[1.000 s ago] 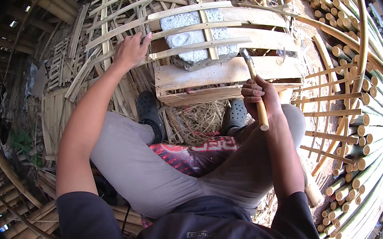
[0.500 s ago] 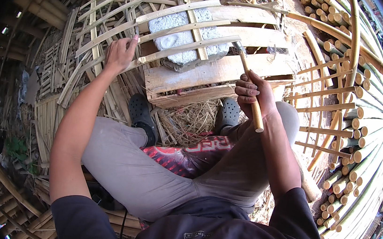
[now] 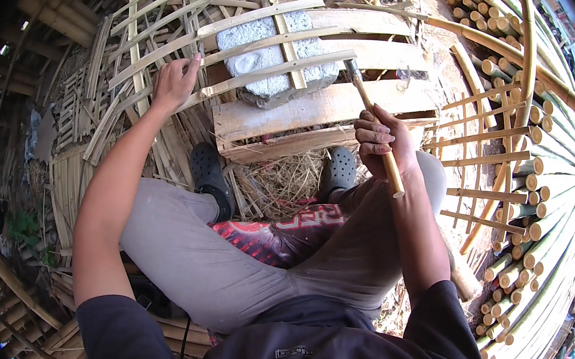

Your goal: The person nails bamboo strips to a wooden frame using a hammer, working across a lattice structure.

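Observation:
My right hand [image 3: 383, 139] is wrapped round the wooden handle of a hammer [image 3: 392, 174]. Its metal head is up by the right end of a bamboo strip. That strip belongs to a lattice of split bamboo [image 3: 275, 74], its slats crossed by other slats, lying partly over a rough grey stone block [image 3: 247, 38]. To the left, my left hand [image 3: 174, 83] is raised at the lattice's near edge with thumb and fingers closed together. Something small and greyish shows at its fingertips, too small to name.
The block sits on a low wooden slatted platform [image 3: 259, 118]. Cut bamboo poles [image 3: 539, 226] are stacked at the right, with another bamboo lattice [image 3: 481, 159] leaning near them. My feet in dark clogs [image 3: 211, 174] flank straw and shavings [image 3: 280, 179]. A red and black printed sack [image 3: 259, 240] lies below.
The hammer has tilted a little, its head shifting slightly left and its handle end to the right. My left hand stays by the lattice, with only a slight shift of the whole view.

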The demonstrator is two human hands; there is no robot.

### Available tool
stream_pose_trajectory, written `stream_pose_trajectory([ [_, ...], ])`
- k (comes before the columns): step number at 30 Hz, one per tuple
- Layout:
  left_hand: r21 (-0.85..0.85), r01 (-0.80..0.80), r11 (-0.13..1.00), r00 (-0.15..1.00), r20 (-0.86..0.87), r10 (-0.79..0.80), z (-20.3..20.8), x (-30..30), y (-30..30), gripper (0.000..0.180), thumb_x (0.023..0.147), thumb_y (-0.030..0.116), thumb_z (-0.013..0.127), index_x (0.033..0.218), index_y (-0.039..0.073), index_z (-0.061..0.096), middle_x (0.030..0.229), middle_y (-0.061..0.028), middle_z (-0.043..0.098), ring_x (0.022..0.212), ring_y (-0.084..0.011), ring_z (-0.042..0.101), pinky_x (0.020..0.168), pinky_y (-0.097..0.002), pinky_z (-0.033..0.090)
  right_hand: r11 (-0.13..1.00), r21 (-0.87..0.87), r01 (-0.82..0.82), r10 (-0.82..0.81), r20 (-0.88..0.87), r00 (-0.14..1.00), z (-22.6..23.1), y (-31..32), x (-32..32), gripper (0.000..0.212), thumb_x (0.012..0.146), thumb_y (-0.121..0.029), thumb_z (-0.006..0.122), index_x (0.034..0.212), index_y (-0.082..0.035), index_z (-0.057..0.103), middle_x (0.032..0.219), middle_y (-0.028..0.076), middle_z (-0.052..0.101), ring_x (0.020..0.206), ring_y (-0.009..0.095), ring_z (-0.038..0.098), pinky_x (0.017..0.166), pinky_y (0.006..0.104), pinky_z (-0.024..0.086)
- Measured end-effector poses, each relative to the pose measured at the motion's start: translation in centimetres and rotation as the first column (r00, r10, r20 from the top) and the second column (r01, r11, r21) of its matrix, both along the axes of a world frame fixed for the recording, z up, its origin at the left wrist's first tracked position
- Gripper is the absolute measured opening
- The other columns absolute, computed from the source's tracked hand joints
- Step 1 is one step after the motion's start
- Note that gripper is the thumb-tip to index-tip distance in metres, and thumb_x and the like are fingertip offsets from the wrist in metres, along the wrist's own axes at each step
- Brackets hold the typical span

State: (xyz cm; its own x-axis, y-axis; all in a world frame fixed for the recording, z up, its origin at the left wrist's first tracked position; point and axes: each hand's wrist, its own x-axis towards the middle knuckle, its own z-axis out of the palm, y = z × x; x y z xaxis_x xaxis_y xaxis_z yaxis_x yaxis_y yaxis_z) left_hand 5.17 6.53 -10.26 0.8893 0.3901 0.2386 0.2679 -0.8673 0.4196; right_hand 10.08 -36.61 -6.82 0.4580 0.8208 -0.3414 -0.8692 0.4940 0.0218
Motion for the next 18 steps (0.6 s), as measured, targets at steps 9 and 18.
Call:
stream_pose_trajectory([
  [9,-0.076,-0.015,0.997,0.997,-0.078,0.009,0.2,0.1,0.2,0.067,0.094,0.063,0.043,0.098,0.003,0.074,0.092,-0.027,0.069,0.096,-0.0452,0.064,0.086,-0.0489,0.048,0.994,0.104,-0.03,0.035,-0.041,0.999,-0.4,-0.6,0.3,0.036,0.108,-0.027,0.035,0.077,-0.01,0.039,0.062,-0.004,0.039,0.046,0.004,0.039,0.037,0.0177,0.037],
  [18,-0.033,-0.014,0.999,0.997,-0.074,0.011,-0.3,0.5,1.1,0.068,0.095,0.062,0.042,0.092,0.002,0.074,0.091,-0.0266,0.069,0.093,-0.0458,0.064,0.084,-0.0494,0.048,0.998,0.062,0.003,-0.003,-0.004,1.0,-0.4,-0.3,0.3,0.037,0.108,-0.028,0.036,0.076,-0.009,0.041,0.058,-0.005,0.038,0.046,0.004,0.039,0.039,0.0185,0.039],
])
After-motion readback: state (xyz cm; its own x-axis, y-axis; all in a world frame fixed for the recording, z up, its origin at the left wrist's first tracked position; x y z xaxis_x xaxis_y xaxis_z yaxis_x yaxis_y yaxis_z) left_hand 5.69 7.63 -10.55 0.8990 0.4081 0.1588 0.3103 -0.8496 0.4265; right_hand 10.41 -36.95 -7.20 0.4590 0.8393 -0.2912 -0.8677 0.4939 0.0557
